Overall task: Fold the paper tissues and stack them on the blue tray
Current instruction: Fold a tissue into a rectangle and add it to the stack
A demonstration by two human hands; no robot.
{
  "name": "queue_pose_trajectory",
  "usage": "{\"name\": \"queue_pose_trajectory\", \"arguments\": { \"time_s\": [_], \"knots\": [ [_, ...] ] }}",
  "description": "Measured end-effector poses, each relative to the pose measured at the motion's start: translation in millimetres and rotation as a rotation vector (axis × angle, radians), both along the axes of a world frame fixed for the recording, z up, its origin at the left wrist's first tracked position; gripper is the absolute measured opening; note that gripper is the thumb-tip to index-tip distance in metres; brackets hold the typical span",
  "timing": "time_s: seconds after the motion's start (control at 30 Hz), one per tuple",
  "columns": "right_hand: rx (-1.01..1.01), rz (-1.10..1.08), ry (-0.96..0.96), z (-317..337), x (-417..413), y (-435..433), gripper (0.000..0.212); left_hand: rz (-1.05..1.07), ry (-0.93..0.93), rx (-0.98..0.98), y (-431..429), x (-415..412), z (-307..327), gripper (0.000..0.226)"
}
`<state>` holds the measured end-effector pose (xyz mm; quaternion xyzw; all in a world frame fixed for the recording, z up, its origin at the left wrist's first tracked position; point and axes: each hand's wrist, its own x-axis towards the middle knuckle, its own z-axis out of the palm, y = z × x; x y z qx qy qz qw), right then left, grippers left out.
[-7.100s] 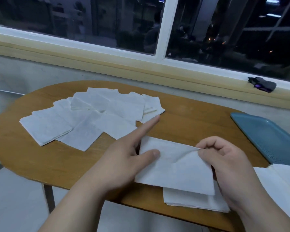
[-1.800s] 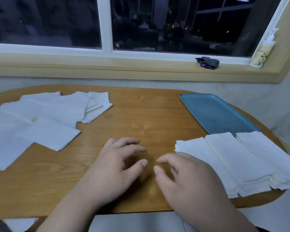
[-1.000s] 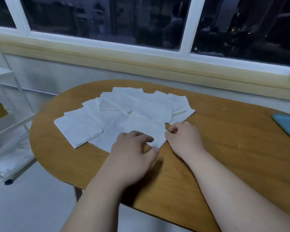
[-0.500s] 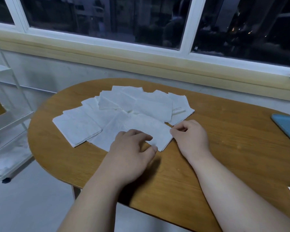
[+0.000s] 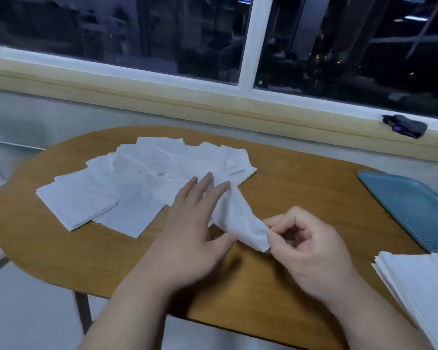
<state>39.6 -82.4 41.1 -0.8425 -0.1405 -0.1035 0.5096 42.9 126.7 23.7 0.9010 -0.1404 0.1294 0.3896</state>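
Over the table (image 5: 301,190), tissue (image 5: 238,219) pinched by right hand (image 5: 311,251), left hand (image 5: 190,233) flat against it

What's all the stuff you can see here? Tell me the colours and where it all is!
table: one, brown wood, under everything
loose tissues: many, overlapping, white, fanned on the table's far left
pulled tissue: one, white, crumpled, between the fan and the right hand
folded tissues: one stack, white, table's near right edge
blue tray: one, blue, table's right end
dark object: one, black with purple, on the windowsill, right
window: one, white frame, behind the table
left hand: one, fingers straight, resting on the fan
right hand: one, pinching the pulled tissue
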Motion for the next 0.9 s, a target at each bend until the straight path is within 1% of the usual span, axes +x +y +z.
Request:
{"name": "queue_pose_trajectory", "arguments": {
  "time_s": [0.07, 0.17, 0.2, 0.27, 0.37, 0.47, 0.57, 0.67, 0.77, 0.83, 0.9],
  "knots": [
    [0.015, 0.033, 0.037, 4.3, -13.2, -15.4, 0.034, -0.085, -0.023, 0.008, -10.5, -3.4, 1.0, 0.085],
    [0.022, 0.073, 0.098, 13.0, -29.9, -33.9, 0.027, -0.178, -0.031, -0.053, -21.1, -8.7, 3.9, 0.088],
    [0.034, 0.071, 0.118, 14.6, -33.5, -39.2, 0.027, -0.21, -0.005, -0.073, -23.1, -10.0, 4.5, 0.086],
    [0.063, 0.054, 0.14, 13.2, -37.2, -48.9, 0.032, -0.28, 0.106, -0.074, -27.9, -11.3, 5.0, 0.077],
    [0.132, -0.003, 0.157, 9.5, -42.9, -59.2, 0.021, -0.347, 0.207, -0.015, -39.6, -13.9, 5.1, 0.064],
    [0.155, -0.088, 0.143, 5.9, -49.0, -70.0, 0.029, -0.35, 0.242, -0.083, -48.4, -17.7, 7.4, 0.056],
    [0.129, -0.134, 0.107, 2.7, -57.2, -78.7, 0.031, -0.357, 0.316, -0.181, -49.2, -21.3, 11.4, 0.049],
    [0.127, -0.132, 0.15, -8.5, -66.5, -87.1, 0.033, -0.356, 0.35, -0.132, -50.8, -26.0, 15.0, 0.037],
    [0.143, -0.124, 0.18, -15.4, -73.5, -90.2, 0.039, -0.329, 0.357, -0.09, -52.7, -29.7, 16.9, 0.03],
    [0.14, -0.124, 0.164, -15.8, -74.3, -90.2, 0.041, -0.324, 0.359, -0.071, -53.0, -31.0, 16.6, 0.027],
    [0.137, -0.149, 0.113, -14.1, -72.1, -88.8, 0.042, -0.309, 0.323, -0.063, -53.1, -31.3, 15.9, 0.022]
  ]
}}
